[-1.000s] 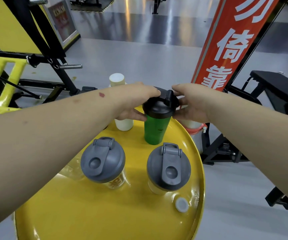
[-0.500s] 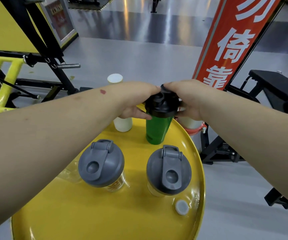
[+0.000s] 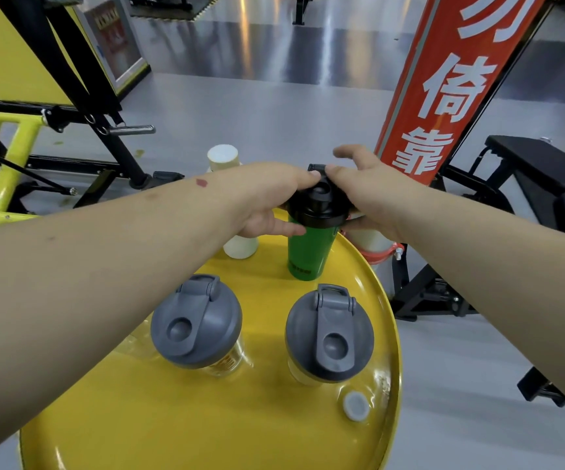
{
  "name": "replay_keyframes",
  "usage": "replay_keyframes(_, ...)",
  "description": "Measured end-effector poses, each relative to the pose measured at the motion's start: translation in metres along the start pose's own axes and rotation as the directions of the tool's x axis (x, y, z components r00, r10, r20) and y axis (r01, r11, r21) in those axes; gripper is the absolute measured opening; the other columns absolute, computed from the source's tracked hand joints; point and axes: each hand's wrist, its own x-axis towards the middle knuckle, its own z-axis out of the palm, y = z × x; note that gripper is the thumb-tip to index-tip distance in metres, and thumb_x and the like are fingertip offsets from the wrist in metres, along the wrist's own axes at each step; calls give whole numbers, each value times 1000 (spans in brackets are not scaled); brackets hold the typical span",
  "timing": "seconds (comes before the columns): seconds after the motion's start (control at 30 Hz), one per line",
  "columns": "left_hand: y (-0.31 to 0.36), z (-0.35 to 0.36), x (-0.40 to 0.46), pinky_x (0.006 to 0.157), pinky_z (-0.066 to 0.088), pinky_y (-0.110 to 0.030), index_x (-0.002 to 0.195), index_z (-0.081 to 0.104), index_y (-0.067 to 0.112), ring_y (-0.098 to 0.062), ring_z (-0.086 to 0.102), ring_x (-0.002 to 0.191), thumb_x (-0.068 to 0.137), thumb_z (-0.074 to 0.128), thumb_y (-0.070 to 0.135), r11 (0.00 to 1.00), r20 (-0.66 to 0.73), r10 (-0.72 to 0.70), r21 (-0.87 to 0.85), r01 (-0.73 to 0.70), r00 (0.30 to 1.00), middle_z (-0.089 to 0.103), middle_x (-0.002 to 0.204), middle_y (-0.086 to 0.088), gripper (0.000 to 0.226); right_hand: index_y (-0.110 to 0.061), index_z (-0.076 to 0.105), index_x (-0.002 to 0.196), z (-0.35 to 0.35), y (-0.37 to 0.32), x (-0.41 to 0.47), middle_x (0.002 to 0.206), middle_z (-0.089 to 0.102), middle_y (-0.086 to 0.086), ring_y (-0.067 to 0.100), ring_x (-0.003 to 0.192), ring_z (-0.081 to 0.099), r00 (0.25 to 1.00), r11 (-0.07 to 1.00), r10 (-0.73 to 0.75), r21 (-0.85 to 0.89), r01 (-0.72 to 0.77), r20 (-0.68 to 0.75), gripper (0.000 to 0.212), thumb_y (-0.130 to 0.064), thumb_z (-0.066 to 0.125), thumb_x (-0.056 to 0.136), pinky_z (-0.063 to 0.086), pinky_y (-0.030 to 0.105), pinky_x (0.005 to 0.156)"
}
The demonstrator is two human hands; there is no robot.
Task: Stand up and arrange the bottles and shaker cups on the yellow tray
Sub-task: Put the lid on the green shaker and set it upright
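Green shaker upright at the yellow tray's far edge — left hand clamped at its collar to steady it, right hand closed on the black lid, likely seating it.

This was a gym floor. At ten o'clock stood a yellow-and-black steel weight machine frame with a chrome loading peg jutting from it. At three o'clock sat a black padded workout bench on black metal legs. A tall red padded pillar with white Chinese characters rose at one o'clock. Glossy grey rubber-like flooring ran to twelve o'clock, where more black equipment stands were dimly visible. Plastic protein shaker cups with grey flip lids stood on a round yellow metal tray at six o'clock.
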Motion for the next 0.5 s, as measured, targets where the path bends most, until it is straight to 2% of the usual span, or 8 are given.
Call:
replay_keyframes(0.13,-1,-1,0,90,60,-44,126,61,13,-20,60,113,99,61,33,1000,26,9,3,-9,1000,62,114,-4,34,-37,58,130,0,-2,-1,124,63,1,25,108,63,998,999,-17,-31,19,58,31,-41,43,104,59,51,89)
replay_keyframes(0.27,-1,-1,3,89,60,-48,123,62,12,-20,61,108,101,59,27,999,4,7,-36,-7,1000,63,113,-6,27,-33,56,123,-4,-3,0,110,65,-1,24,105,64,998,1000,24,-1,-24,54,23,-38,43,105,58,49,90)
replay_keyframes(0.37,-4,-3,6,84,62,-46,115,64,14,-21,61,110,102,54,16,998,-12,1,-68,-1,1000,63,115,-7,17,-33,56,122,-5,-2,1,109,66,-1,22,103,65,997,999,32,9,-32,71,22,-38,42,105,57,49,92)
replay_keyframes(0.43,-5,-5,7,77,64,-44,121,62,15,-25,59,118,101,53,12,998,-13,-11,-62,10,1000,61,125,-10,23,-33,55,122,-3,-3,0,109,65,-2,22,102,64,997,999,36,15,-37,66,22,-37,42,106,56,50,94)
replay_keyframes(0.5,-4,-8,5,77,64,-43,133,56,13,-31,59,120,101,53,10,999,-1,-32,-33,31,1000,57,134,-15,33,-32,54,127,0,-5,0,116,64,2,26,106,62,998,999,49,-10,-48,36,26,-37,41,105,54,51,96)
